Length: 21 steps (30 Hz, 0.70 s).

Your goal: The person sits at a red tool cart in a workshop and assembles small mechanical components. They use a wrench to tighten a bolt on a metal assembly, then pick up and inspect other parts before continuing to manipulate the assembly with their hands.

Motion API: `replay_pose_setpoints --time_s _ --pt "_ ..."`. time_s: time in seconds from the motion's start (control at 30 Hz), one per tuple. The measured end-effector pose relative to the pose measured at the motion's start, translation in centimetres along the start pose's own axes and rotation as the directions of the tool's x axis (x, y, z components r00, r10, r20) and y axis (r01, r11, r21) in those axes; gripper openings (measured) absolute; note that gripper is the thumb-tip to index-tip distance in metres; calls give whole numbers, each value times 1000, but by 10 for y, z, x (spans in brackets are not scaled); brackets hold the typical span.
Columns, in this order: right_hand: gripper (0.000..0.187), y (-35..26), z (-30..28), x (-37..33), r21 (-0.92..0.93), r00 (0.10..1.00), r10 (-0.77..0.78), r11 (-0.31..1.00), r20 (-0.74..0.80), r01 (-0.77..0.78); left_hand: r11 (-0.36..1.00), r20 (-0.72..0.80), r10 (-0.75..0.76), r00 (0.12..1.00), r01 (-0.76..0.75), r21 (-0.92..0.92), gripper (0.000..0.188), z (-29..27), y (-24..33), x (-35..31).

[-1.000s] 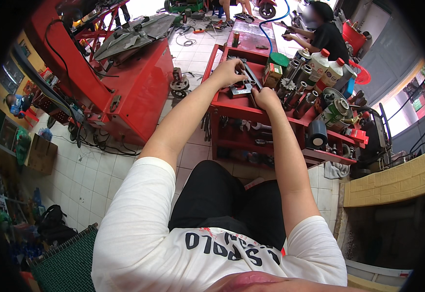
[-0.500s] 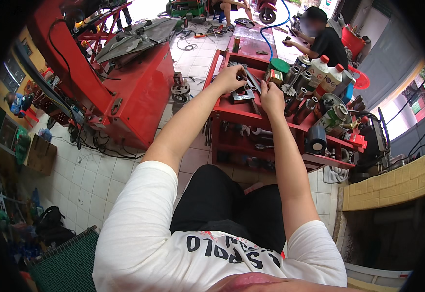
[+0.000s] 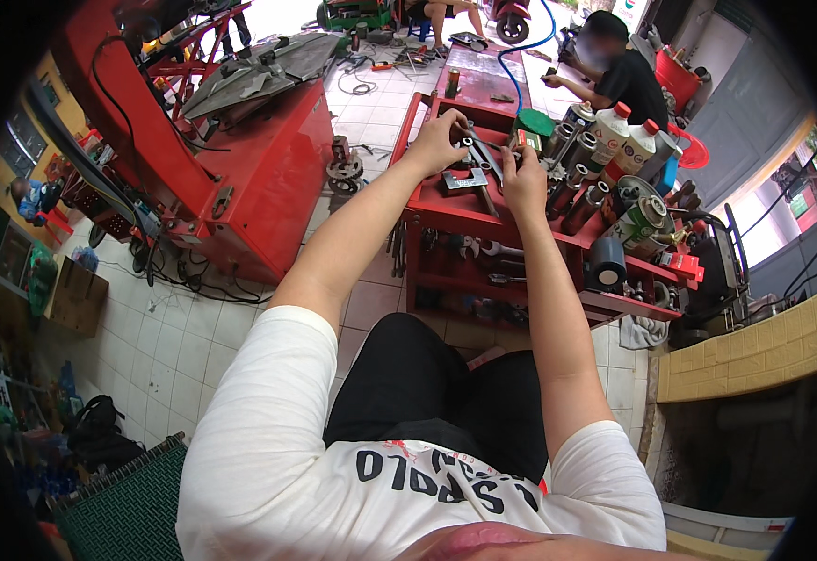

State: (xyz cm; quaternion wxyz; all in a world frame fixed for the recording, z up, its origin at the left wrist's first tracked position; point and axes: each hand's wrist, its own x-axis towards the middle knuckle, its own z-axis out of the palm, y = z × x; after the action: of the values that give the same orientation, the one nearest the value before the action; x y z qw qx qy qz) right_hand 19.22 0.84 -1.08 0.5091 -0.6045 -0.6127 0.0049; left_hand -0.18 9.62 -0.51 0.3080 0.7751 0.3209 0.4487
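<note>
Both my hands are over the top tray (image 3: 406, 208) of a red tool cart. My left hand (image 3: 436, 146) is closed at the tray's left side, its thumb and fingertips around the end of a metal wrench (image 3: 487, 161). My right hand (image 3: 524, 188) is at the wrench's right, fingers pinched together; what they hold, if anything, is hidden. Below the left fingers lies a flat silver metal piece (image 3: 464, 180) with a cut-out. A small red and yellow box (image 3: 528, 140) and a green-lidded container (image 3: 535, 122) stand just beyond my right hand.
Sockets (image 3: 584, 148), white bottles with red caps (image 3: 611, 134) and cans (image 3: 640, 221) crowd the cart's right side. Wrenches (image 3: 502, 251) lie on its lower shelf. A large red machine (image 3: 273, 178) stands left. A person in black (image 3: 635, 82) works beyond the cart.
My left hand has shifted slightly up and its fingers have moved about the wrench. My right hand stays near the same spot. The wrench between them shows more plainly now.
</note>
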Motion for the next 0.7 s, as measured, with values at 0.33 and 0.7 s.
replay_pose_setpoints --time_s 0.33,0.7 --pt "31 -2 1 -1 -24 999 -45 999 -7 45 971 82 164 983 -176 161 41 5 -3 0" --pt "32 -12 -5 -3 -13 997 -80 997 -18 80 924 137 252 958 -280 261 43 8 3 -3"
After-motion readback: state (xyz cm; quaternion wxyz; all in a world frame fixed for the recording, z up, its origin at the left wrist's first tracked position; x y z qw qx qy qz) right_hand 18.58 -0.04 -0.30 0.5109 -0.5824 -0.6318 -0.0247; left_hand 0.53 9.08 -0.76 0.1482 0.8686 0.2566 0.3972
